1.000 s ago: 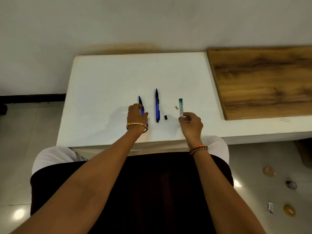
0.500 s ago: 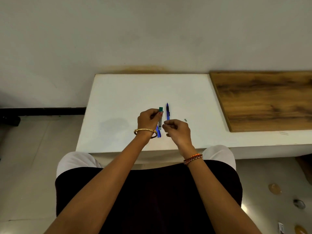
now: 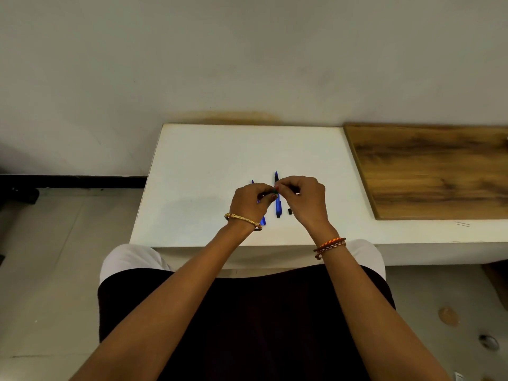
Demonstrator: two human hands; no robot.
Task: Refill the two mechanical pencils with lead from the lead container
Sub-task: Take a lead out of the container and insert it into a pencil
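Two blue mechanical pencils lie side by side on the white table (image 3: 209, 160). The right pencil (image 3: 278, 207) shows nearly whole between my hands. The left pencil (image 3: 263, 220) is mostly hidden under my left hand (image 3: 251, 200). Above the pencils my left hand grips the lead container, of which only the green cap end (image 3: 274, 191) shows. My right hand (image 3: 305, 199) meets it and its fingertips pinch that cap end. A small black pencil part (image 3: 289, 211) lies on the table just right of the right pencil.
A wooden board (image 3: 439, 171) covers the table's right side. The wall stands right behind the table. The floor lies to the left, and my lap is below the table's front edge (image 3: 192, 244).
My right hand picked the lead container up from the table and passed it to my left hand, which left the left pencil. Both hands now meet on the container above the pencils.
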